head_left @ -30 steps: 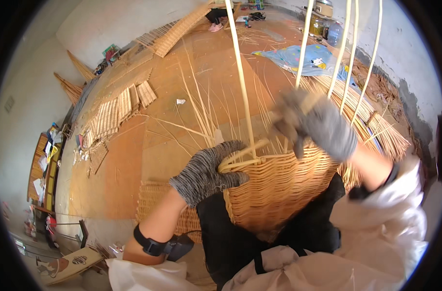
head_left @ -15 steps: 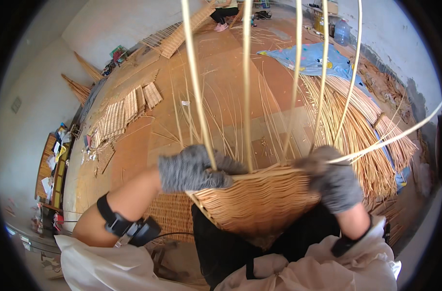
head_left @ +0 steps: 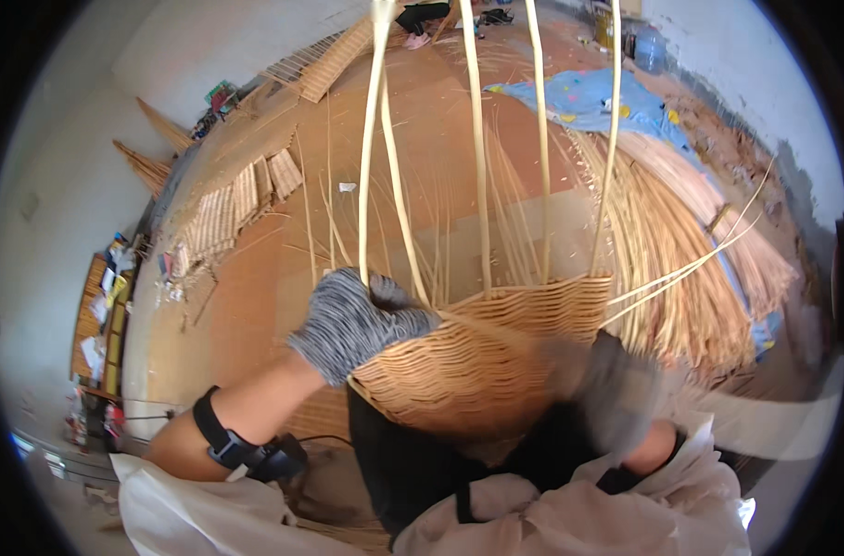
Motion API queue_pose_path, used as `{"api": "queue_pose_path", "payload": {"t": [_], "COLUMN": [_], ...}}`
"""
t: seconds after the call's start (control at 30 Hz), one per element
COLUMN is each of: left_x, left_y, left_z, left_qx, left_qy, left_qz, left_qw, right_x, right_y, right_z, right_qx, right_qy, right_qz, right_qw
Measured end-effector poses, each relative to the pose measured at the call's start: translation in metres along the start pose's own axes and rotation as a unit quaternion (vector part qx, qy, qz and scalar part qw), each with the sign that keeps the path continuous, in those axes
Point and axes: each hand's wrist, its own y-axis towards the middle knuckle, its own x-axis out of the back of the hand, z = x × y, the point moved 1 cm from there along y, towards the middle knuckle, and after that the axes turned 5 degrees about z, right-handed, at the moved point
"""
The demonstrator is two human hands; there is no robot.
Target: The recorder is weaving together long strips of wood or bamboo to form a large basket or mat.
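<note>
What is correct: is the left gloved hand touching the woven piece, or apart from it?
Touching: the head view shows the left hand closed over the woven piece at its upper left corner.

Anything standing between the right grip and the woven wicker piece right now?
No separate obstacle shows. The blurred right grip is by the near right of the wicker piece; a pale strand crosses its front toward the grip. The upright stakes rise from its rim, farther off. Blur hides any contact.

At back right, a blue cloth (head_left: 593, 100) — behind it, a clear jug (head_left: 651, 49); farther left, pink shoes (head_left: 416, 41); on the brown floor (head_left: 412, 102) — a white scrap (head_left: 348, 187).
</note>
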Motion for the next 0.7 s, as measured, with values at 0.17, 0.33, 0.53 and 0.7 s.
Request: {"api": "queue_pose_path", "payload": {"t": [0.17, 0.33, 0.53, 0.7], "left_x": [0.012, 0.01, 0.03, 0.031], "left_y": [0.002, 0.023, -0.003, 0.014], "left_z": [0.016, -0.016, 0.016, 0.042], "left_qx": [0.036, 0.013, 0.059, -0.358], "left_qy": [0.106, 0.159, 0.223, 0.362], "left_qz": [-0.052, -0.035, -0.011, 0.092], "left_qw": [0.992, 0.987, 0.973, 0.856], "right_x": [0.048, 0.035, -0.089, -0.086], "right_y": [0.141, 0.294, 0.315, 0.295], "right_z": [0.035, 0.034, -0.002, -0.023], "right_qx": [-0.006, -0.064, 0.092, -0.171], "right_qy": [0.243, -0.497, 0.207, -0.034], "right_qz": [0.028, 0.478, 0.698, 0.687], "right_qw": [0.97, 0.721, 0.679, 0.705]}}
